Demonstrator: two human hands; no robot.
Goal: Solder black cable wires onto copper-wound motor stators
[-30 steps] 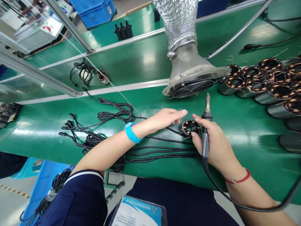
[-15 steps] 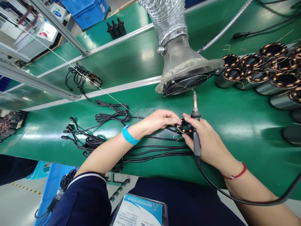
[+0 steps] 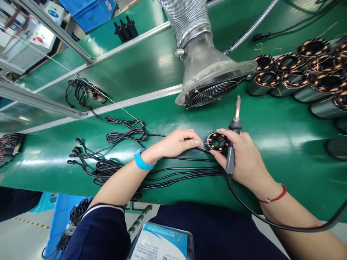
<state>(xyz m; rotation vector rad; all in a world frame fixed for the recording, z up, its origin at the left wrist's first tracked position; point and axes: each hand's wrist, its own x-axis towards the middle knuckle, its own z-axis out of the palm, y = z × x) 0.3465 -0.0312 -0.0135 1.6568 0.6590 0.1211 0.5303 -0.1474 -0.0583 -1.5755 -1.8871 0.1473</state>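
Note:
My right hand (image 3: 245, 159) is closed round a motor stator (image 3: 209, 141) with copper windings, thumb and fingers gripping its rim. The same hand carries a soldering iron (image 3: 231, 155), its tip pointing up and away from me, clear of the stator. Just left of the stator, my left hand (image 3: 183, 142) pinches a black cable (image 3: 202, 149) near its end. Thin wire ends stick out between the cable and the stator. More black cables (image 3: 173, 178) run across the green bench below the hands.
A fume extractor hood (image 3: 214, 85) hangs behind the hands. Several wound stators (image 3: 267, 83) stand at the right. Coiled cables (image 3: 108, 169) lie at the left, and a stator with a cable (image 3: 97, 94) sits behind the metal rail. A blue crate (image 3: 89, 14) stands far back.
My left hand has drawn slightly left, off the stator's rim, with the cable in its fingers. The soldering iron has tilted and shifted right, and the stator's ring shows more fully.

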